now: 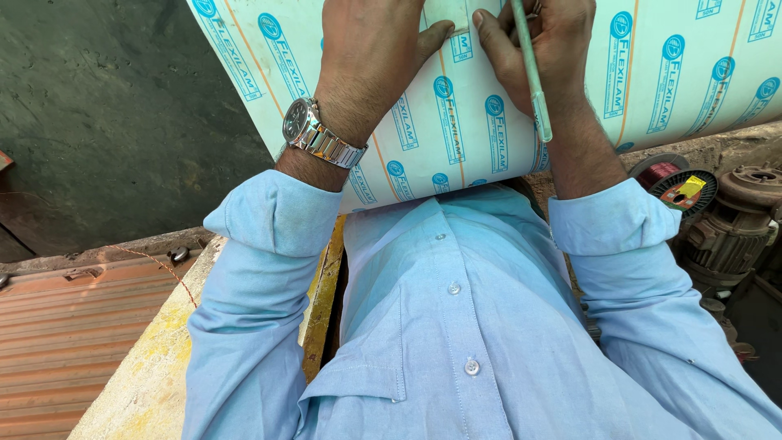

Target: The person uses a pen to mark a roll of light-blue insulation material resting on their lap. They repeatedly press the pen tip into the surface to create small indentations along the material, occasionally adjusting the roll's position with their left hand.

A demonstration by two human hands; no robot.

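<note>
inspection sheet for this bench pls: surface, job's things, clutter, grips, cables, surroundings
Surface: worn bench edge with yellow stains; a pale printed sheet lies over its far side.
Job's things: the sheet; a small pale strip pinched on it between both thumbs; a pale green pen.
Clutter: a red wire spool, a spool with a yellow label, an old motor, all at the right.
Grips: left hand flat on the sheet, thumb at the strip; right hand closed on the pen, thumb at the strip.
Cables: a thin reddish wire at the left.
Surroundings: dark green wall, ribbed orange panel.
</note>
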